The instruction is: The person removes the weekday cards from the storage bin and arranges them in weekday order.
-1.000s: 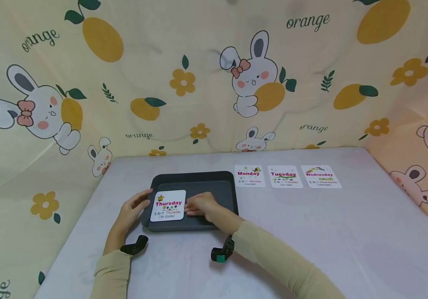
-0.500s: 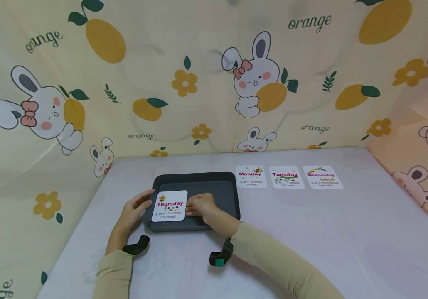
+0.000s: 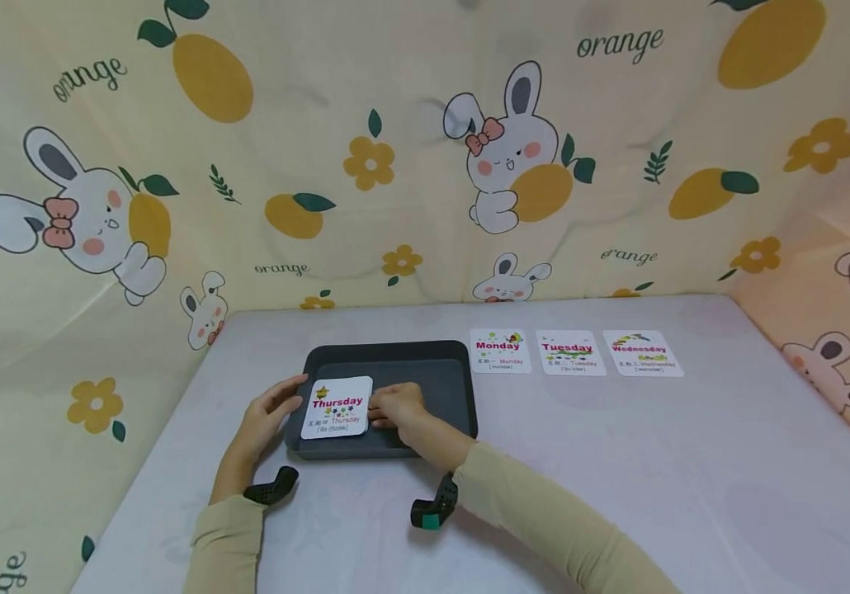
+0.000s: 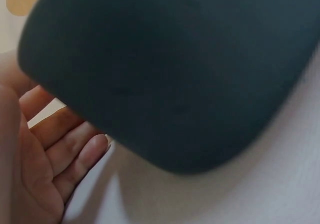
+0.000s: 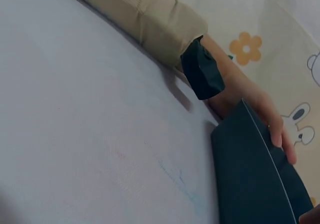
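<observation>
A dark grey tray (image 3: 425, 371) sits on the table, with a white card (image 3: 336, 407) printed "Thursday" at its left side. My right hand (image 3: 400, 406) reaches into the tray and pinches the card's right edge; the fingertips are partly hidden there. With my left hand (image 3: 260, 422) I hold the tray's left rim, and in the left wrist view those fingers (image 4: 70, 144) curl against the tray's outer side (image 4: 165, 84). The right wrist view shows the left hand's fingers (image 5: 275, 126) over the rim, beyond the tray's near wall (image 5: 245, 169).
To the right of the tray, a row of white cards lies on the table: Monday (image 3: 499, 351), Tuesday (image 3: 570, 353) and Wednesday (image 3: 644, 354). Behind the table (image 3: 618, 487) hangs a patterned cloth (image 3: 410, 148) with rabbits and oranges.
The Thursday card's right edge now looks slightly raised in my right hand. Both hands otherwise stay almost where they were, and the whole view has shifted a little.
</observation>
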### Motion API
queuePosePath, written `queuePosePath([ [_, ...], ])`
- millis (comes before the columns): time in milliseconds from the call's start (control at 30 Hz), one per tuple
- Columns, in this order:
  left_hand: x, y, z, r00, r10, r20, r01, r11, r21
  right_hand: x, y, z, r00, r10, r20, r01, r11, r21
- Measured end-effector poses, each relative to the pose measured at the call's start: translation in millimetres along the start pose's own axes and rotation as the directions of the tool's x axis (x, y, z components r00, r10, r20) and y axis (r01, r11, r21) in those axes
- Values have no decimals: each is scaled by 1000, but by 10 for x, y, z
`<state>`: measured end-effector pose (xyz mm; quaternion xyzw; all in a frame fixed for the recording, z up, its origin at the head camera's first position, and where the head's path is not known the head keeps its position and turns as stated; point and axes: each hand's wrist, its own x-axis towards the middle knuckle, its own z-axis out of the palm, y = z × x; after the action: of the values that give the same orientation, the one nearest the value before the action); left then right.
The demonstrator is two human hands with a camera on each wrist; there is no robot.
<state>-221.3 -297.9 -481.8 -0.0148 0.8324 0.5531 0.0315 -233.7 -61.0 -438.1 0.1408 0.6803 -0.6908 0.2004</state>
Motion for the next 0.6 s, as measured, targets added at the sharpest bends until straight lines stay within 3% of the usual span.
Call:
queuePosePath([
  [167,-1,7,1,1000,-2,3,2,1000,5,32,18,32,999,-40,6,40,999,-17],
  [367,-5,14,1,1000,-8,2,8,1000,4,120,80,79,992,-118,-48,115,991,-65],
  [600,-6,16,-7,1000,0,2,0,1000,4,164,88,137,987,-122,-108,111,989,-98],
])
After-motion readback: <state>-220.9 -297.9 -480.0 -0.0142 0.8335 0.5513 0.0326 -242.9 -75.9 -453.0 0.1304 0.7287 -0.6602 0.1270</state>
